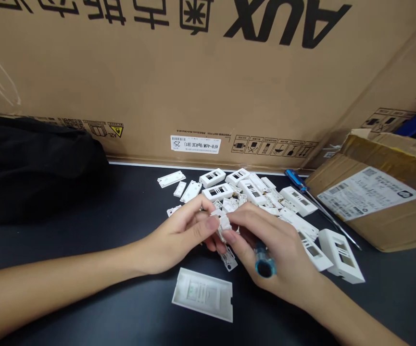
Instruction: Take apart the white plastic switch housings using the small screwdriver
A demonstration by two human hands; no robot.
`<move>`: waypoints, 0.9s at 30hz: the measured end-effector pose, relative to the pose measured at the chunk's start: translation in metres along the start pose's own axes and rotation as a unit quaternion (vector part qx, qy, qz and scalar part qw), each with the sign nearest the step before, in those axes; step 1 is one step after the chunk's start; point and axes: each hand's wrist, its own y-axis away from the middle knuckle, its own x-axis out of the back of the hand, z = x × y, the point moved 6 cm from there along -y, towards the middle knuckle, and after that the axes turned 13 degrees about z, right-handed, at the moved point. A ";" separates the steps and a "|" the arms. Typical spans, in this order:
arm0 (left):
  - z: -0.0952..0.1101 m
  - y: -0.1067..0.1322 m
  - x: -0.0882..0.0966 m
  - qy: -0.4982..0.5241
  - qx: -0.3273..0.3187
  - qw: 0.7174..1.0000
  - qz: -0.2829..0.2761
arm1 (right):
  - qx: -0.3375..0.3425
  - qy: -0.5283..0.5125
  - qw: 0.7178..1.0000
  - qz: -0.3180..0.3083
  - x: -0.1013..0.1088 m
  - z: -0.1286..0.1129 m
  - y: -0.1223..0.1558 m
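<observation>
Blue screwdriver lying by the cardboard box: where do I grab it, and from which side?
Grab the blue handle from above, closing on its sides. It lies flat on the black table, and the thin steel shaft slants toward the cardboard box, offering little to grip. White plastic pieces sit close to the handle's left, so a side approach looks cramped.

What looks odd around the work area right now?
The AUX carton behind the work surface stands upside down: its logo and label read inverted. The white plastic housings also lie in a loose, jumbled heap, some overlapping, rather than sorted.
</observation>
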 end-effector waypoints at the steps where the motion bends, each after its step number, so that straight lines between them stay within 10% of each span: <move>1: -0.004 0.002 -0.002 0.025 0.011 1.000 0.006 | 0.018 0.000 1.000 0.005 -0.001 -0.003 0.000; 18: 0.001 0.013 0.002 -0.160 -0.212 0.964 0.024 | 0.166 0.243 0.956 0.020 -0.012 -0.020 0.020; 27: 0.023 0.019 -0.005 -0.376 -0.315 0.866 0.094 | 0.160 0.283 0.945 0.031 -0.013 -0.025 0.017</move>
